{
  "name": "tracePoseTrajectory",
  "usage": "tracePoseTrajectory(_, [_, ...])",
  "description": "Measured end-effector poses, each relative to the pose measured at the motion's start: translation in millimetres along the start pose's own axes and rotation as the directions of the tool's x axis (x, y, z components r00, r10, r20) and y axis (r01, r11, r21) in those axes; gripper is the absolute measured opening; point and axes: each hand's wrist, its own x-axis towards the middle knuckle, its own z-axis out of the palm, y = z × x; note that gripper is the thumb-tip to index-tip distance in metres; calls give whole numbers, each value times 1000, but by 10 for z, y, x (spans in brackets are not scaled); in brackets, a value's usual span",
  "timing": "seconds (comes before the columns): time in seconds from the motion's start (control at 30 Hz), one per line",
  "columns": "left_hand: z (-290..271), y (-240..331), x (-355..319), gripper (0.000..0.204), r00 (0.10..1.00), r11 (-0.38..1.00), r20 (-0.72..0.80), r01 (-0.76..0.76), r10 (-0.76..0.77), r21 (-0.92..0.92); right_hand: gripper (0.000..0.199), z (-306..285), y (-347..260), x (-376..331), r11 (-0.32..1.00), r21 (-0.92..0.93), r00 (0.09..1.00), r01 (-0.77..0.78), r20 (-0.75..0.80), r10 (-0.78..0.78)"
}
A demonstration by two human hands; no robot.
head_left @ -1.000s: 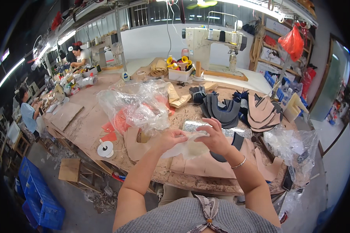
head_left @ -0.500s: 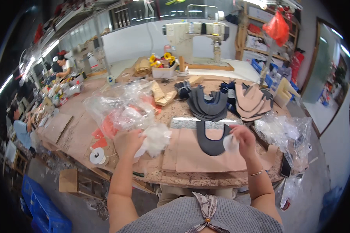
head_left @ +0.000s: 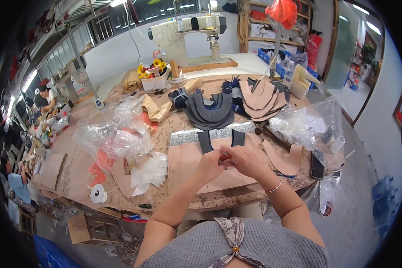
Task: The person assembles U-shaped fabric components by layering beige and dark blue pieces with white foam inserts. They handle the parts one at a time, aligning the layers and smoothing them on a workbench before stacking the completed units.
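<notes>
Over the beige sheet (head_left: 183, 156) at the table's front, my left hand (head_left: 211, 164) and my right hand (head_left: 244, 160) meet with fingertips pinched together. What they hold, if anything, is hidden between the fingers. Beneath them lies a dark grey U-shaped piece (head_left: 205, 142); its two ends point away from me and its curve is covered by my hands. White, thin, translucent pieces (head_left: 151, 172) sit in a loose pile to the left of my left hand. A curved beige piece (head_left: 283, 158) rests to the right of my right hand.
Beyond the sheet are stacks of grey U-shaped pieces (head_left: 208, 117) and beige ones (head_left: 262, 105). Clear plastic bags (head_left: 120, 129) lie at left, another (head_left: 310, 123) at right. A white spool (head_left: 98, 194), a phone (head_left: 317, 165) and a sewing machine (head_left: 174, 42) are also around.
Both hands have come together from either side over the grey U-shaped piece. The white piece in my right hand is no longer visible there. The left hand has left the white pile.
</notes>
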Motion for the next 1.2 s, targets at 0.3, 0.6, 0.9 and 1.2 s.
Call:
tracePoseTrajectory(0.3, [343, -410, -70, 27, 938, 843, -192, 156, -290, -515, 18, 146, 324, -372, 424, 624, 688, -657, 265, 676])
tracePoseTrajectory(0.6, [228, -646, -95, 41, 932, 951, -189, 300, -308, -67, 14, 498, 499, -464, 804, 147, 807, -576, -52, 588])
tracePoseTrajectory(0.9, [273, -753, -170, 45, 935, 955, -194, 289, -296, -62, 12, 558, 477, -454, 836, 43, 830, -548, -97, 549])
tracePoseTrajectory(1.2, [313, -666, -163, 41, 961, 982, -270, 111, -66, 155, 13, 547, 339, -422, 843, -135, 854, -521, -75, 515])
